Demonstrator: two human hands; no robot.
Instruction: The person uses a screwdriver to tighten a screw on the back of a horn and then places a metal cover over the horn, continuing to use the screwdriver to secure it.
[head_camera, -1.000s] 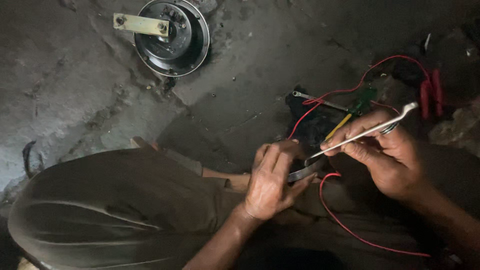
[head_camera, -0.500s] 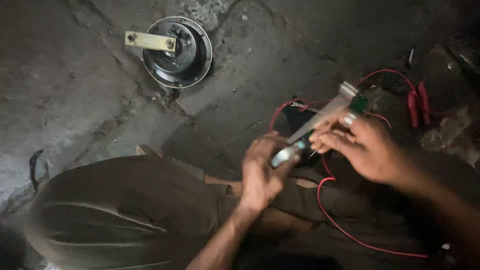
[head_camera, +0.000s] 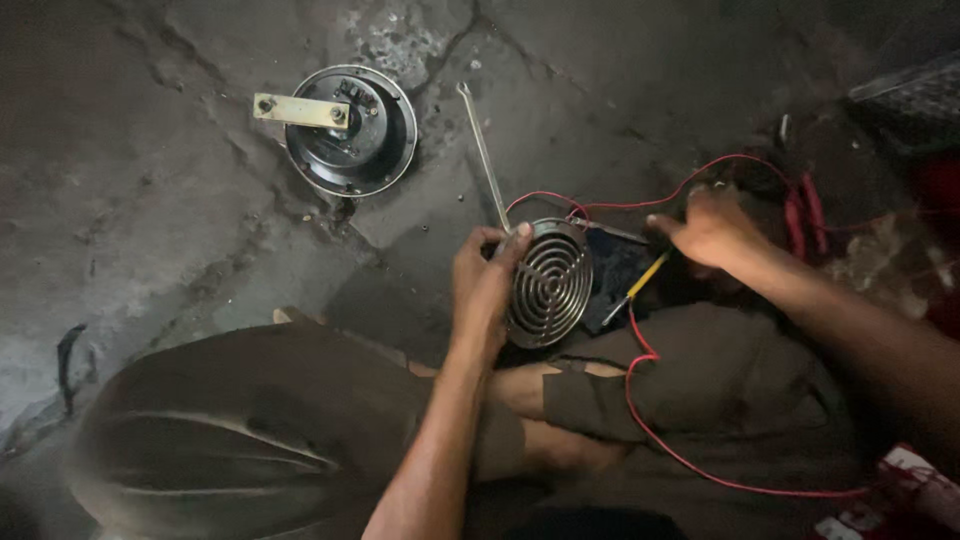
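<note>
My left hand (head_camera: 482, 285) grips a round metal horn with a ringed grille (head_camera: 548, 283) by its left rim, face turned up, above my lap. My right hand (head_camera: 712, 226) rests to the right of it on a dark part among red wires (head_camera: 640, 205), fingers curled; whether it holds anything is hidden. A yellow-handled tool (head_camera: 640, 281) lies between the horn and that hand. A slim metal spanner (head_camera: 483, 150) lies on the floor just beyond my left hand.
A second black horn disc with a yellowish bracket (head_camera: 348, 128) lies on the cracked concrete floor at upper left. Red clips (head_camera: 805, 212) and a red wire loop (head_camera: 690, 455) run over my right leg. A dark grid-patterned object (head_camera: 905, 95) sits at upper right.
My right hand has let go of the slim metal tool, which now lies on the floor, and moved right to the wires. My left hand now holds the grille horn face up.
</note>
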